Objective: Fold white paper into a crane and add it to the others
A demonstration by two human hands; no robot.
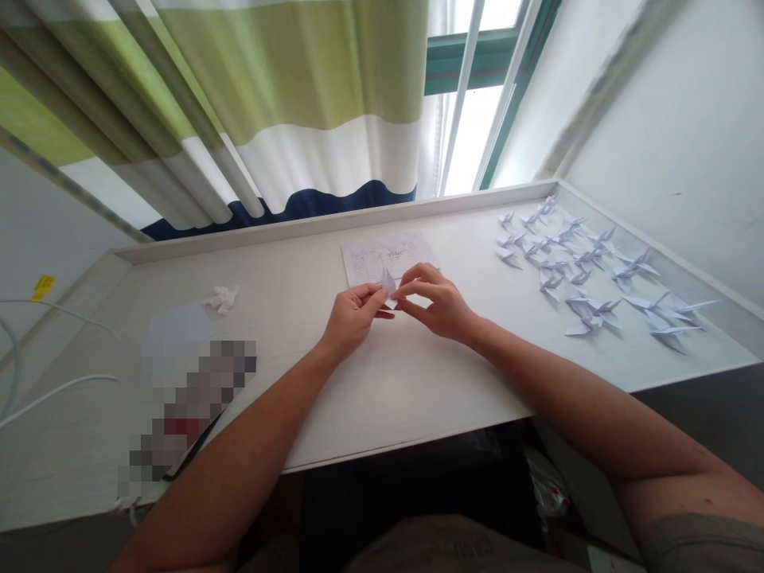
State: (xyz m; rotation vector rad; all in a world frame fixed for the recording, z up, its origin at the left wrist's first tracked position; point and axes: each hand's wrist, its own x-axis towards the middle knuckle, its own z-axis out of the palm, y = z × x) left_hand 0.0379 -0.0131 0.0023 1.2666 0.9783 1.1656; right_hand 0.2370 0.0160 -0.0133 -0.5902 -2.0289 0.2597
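Left hand (352, 318): pinching the folded paper (388, 286) from its left side, thumb and fingertips pressing in, grip closing tight on the paper.
Right hand (438, 306): pinching the same folded paper from its right side, fingers curling over the top, grip clamping the paper too.
Folded paper: sitting between both hands, small and white, one pointed flap sticking up, hovering just above the bench (418, 382) near its middle.
Printed sheet (373, 259): lying flat on the bench just behind the hands, partly hiding behind the folded paper.
Paper cranes (573, 263): spreading in loose rows over the right part of the bench, well apart from the hands, wings pointing out.
Crumpled scrap (222, 298): lying on the bench left of the hands, well apart from them.
Plain white sheet (176, 326): lying flat near the crumpled scrap, touching a pixelated patch below it.
White cable (53, 390): running across the far left of the bench.
Striped curtain (268, 103): hanging behind the bench, covering the left part of the window (477, 119).
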